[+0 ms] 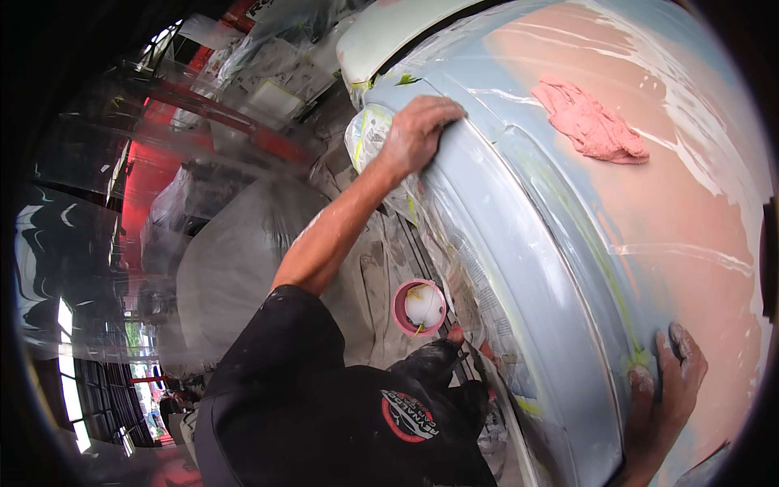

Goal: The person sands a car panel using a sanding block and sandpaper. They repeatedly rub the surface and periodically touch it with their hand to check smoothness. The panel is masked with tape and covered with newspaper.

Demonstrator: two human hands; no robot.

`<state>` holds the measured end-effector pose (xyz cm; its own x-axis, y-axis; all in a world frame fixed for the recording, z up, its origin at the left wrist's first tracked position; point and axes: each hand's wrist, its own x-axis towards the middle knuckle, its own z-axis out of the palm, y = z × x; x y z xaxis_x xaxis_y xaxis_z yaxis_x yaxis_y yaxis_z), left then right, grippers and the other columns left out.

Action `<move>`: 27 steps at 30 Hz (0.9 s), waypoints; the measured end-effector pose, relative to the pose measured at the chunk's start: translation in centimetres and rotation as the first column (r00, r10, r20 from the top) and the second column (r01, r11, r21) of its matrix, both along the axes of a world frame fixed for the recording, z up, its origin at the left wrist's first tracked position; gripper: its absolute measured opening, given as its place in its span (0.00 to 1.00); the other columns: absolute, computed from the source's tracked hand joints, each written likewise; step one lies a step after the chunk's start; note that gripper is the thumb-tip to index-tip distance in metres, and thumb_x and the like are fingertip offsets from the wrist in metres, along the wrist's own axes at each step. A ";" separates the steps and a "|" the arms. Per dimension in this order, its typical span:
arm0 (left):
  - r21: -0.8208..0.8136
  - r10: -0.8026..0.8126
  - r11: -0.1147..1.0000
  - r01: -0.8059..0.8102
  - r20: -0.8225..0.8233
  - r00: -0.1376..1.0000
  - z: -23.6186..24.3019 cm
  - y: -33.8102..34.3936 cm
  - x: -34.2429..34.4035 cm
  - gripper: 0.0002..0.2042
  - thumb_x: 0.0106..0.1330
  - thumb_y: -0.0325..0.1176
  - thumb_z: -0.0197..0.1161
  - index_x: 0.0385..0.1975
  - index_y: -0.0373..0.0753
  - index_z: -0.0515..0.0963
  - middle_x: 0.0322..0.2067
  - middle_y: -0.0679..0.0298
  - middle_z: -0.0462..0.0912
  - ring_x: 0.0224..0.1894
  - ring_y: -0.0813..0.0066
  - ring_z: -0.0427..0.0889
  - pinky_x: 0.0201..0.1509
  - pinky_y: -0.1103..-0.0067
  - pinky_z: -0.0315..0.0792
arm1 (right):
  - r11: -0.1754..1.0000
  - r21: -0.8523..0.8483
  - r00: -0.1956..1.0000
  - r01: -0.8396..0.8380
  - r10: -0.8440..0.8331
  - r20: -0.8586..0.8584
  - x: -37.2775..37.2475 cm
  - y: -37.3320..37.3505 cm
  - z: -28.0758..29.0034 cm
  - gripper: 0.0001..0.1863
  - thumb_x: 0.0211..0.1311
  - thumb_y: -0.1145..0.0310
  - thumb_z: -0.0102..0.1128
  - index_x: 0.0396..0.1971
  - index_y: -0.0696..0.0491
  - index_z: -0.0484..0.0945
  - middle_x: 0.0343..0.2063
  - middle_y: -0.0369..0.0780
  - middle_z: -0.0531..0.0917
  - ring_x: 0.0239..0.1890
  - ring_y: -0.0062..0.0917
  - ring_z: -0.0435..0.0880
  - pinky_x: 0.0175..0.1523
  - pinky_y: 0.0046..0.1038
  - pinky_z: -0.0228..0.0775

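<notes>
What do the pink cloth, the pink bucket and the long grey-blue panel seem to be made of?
Cloth: soft, matte fabric, perhaps terry; its surface looks fuzzy and folded.
Bucket: probably plastic, given the smooth, evenly coloured wall.
Panel: perhaps metal or plastic; the smooth coating with a faint sheen hides which.

Body panel [511,252]: pale blue-grey with soft-edged salmon-pink areas — glossy white streaks overlay the upper surface. Panel line [599,261]: yellow-green. Cloth [591,122]: solid coral pink. Bucket [397,311]: pink wall, white contents with a tan patch. Shirt [300,406]: black, with a round red, white and black emblem [408,415]. Background framework [152,178]: bright red — bordered by translucent grey sheeting [251,268]. Right hand [670,396]: whitish residue.
</notes>
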<state>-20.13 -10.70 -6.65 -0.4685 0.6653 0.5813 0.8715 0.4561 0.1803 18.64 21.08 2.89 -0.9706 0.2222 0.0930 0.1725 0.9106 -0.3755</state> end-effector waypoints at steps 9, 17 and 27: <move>-0.045 -0.040 0.998 0.041 0.022 0.999 0.0 -1.1 -1.7 0.17 0.57 0.14 0.61 0.43 0.40 0.85 0.45 0.58 0.88 0.51 0.59 0.84 0.59 0.70 0.78 | 0.999 0.007 0.999 -0.037 0.037 -0.025 0.2 0.3 0.0 0.22 0.58 0.76 0.60 0.55 0.61 0.78 0.59 0.54 0.76 0.62 0.50 0.73 0.67 0.45 0.65; 0.040 0.002 0.999 -0.002 0.007 1.000 -0.3 -1.3 -2.7 0.13 0.60 0.18 0.61 0.42 0.39 0.85 0.43 0.56 0.87 0.49 0.57 0.85 0.58 0.69 0.78 | 1.000 0.009 0.999 -0.029 0.029 -0.032 0.2 0.0 0.6 0.23 0.57 0.76 0.60 0.54 0.61 0.79 0.58 0.54 0.77 0.62 0.50 0.73 0.67 0.45 0.65; 0.009 0.067 0.998 -0.067 0.028 0.997 -1.4 -2.0 -4.3 0.14 0.61 0.16 0.58 0.41 0.38 0.85 0.43 0.56 0.88 0.49 0.57 0.85 0.58 0.69 0.79 | 0.999 -0.033 0.999 -0.006 0.004 -0.045 0.1 -0.4 0.6 0.23 0.55 0.78 0.61 0.53 0.61 0.80 0.58 0.52 0.78 0.61 0.48 0.74 0.67 0.44 0.65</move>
<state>-24.44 -12.71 -8.06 -0.5279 0.6262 0.5738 0.8335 0.5118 0.2083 18.74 20.68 3.48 -0.9667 0.2212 0.1289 0.1505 0.8984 -0.4126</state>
